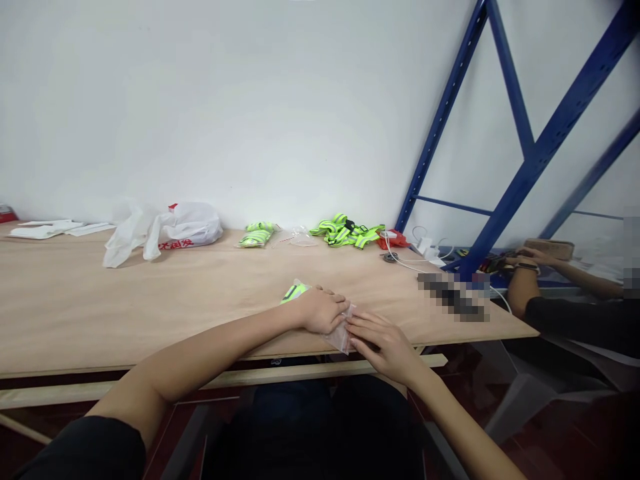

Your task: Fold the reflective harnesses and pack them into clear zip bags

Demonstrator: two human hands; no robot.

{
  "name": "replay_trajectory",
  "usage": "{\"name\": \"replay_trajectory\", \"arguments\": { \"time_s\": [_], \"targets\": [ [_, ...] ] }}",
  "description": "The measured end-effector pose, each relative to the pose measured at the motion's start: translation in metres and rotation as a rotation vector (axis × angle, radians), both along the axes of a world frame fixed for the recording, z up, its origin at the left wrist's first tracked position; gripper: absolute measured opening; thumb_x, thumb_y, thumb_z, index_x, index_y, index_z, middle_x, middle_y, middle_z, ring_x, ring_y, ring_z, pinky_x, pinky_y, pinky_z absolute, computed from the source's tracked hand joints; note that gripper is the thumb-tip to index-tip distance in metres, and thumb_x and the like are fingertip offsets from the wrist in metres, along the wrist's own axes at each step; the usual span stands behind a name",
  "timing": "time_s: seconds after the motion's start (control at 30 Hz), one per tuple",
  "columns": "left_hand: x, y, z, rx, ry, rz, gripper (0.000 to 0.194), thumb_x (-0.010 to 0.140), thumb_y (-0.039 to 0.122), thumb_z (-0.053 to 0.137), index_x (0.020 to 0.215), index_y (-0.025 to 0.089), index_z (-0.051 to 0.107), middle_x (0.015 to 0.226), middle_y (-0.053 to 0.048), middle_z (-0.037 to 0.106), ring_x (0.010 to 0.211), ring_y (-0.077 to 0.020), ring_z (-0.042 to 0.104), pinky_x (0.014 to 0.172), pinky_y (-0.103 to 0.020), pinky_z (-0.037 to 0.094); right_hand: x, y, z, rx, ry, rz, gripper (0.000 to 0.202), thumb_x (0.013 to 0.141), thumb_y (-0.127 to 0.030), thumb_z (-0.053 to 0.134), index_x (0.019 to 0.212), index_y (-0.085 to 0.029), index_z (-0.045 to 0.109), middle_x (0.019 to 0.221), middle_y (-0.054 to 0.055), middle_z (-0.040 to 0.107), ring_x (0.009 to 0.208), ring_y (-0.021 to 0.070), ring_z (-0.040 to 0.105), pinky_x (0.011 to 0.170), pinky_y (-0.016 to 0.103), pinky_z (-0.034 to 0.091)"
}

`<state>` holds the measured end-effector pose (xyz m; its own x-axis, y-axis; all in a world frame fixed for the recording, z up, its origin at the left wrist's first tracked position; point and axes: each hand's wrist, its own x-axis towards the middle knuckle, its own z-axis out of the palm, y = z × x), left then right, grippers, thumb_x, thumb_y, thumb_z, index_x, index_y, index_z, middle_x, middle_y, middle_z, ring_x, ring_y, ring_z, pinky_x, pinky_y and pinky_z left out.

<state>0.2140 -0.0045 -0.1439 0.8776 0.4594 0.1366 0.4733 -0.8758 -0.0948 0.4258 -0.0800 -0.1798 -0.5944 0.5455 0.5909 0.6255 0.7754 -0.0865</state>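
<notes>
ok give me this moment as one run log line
left hand: over clear bag, green strap inside | right hand: at bag's right end | loose green straps: near wall

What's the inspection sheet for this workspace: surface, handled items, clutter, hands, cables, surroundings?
Surface: wooden tabletop, no spill seen.
Handled items: clear bag by the near edge, partly hidden; yellow-green reflective material shows beside the left hand.
Clutter: white carrier bag, bagged green bundle, loose reflective straps, red packet; a dark shape at right is pixelated, unidentifiable.
Hands: left over the bag, right hand at its edge; grip unclear.
Cables: white cable on the tabletop's right side.
Surroundings: blue metal frame, white wall; another person's arm at right.
</notes>
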Motion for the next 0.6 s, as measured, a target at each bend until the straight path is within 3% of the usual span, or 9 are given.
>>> {"name": "replay_trajectory", "arguments": {
  "time_s": [0.33, 0.6],
  "targets": [
    [0.000, -0.001, 0.002, -0.001, 0.009, -0.002, 0.038, 0.099, 0.038, 0.038, 0.128, 0.020, 0.057, 0.128, -0.012, 0.065, 0.113, -0.0290, 0.064, 0.091, -0.043, 0.048, -0.004, -0.006, 0.010, -0.028, -0.040, 0.005, 0.031, 0.094, -0.020, 0.057, 0.121, -0.025, 0.072, 0.112, 0.008, 0.076, 0.106, 0.0275, 0.065, 0.096, 0.053, 0.053],
    [0.000, 0.003, -0.004, 0.027, -0.002, 0.008, 0.037, 0.099, 0.040, 0.040, 0.125, 0.024, 0.059, 0.129, -0.010, 0.065, 0.110, -0.0269, 0.064, 0.091, -0.041, 0.048, -0.001, -0.004, 0.001, -0.061, 0.075, 0.063, 0.029, 0.095, -0.020, 0.058, 0.121, -0.025, 0.071, 0.117, 0.010, 0.074, 0.105, 0.0258, 0.066, 0.089, 0.045, 0.057]
  ]
}}
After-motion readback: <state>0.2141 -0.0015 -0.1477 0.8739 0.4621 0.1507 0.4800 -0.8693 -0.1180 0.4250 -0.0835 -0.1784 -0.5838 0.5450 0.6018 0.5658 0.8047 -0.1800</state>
